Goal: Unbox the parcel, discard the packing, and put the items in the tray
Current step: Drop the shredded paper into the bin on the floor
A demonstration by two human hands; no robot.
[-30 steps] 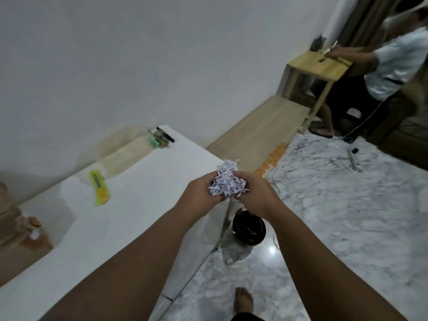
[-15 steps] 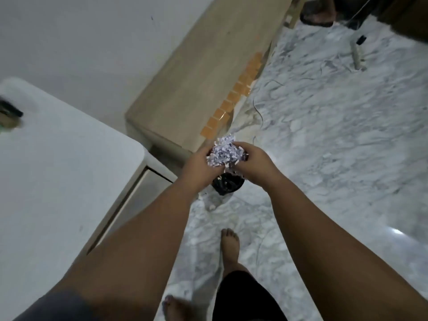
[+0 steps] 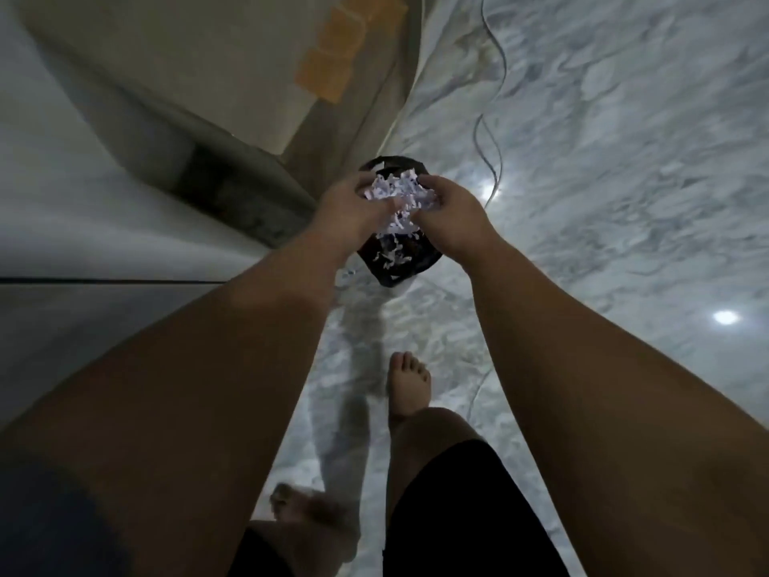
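Landmark: black bin (image 3: pixel 395 260), on the marble floor (image 3: pixel 624 160).

Left of bin: white table edge (image 3: pixel 83 226); wooden bench (image 3: pixel 233 56) beyond it.

Your left hand (image 3: pixel 353 214): forearm stretched forward, fingers cupped against the shredded paper packing (image 3: pixel 397 193), directly over the bin.

Packing: clump pressed between both hands; loose strips hang below it toward the bin, some lying inside.

Your right hand (image 3: pixel 453 218): mirrors the left, cupped on the clump's other side.

Handling: part your hands only above the bin mouth, low, so light strips don't scatter.

Right of bin: cable (image 3: pixel 495 118) on floor.
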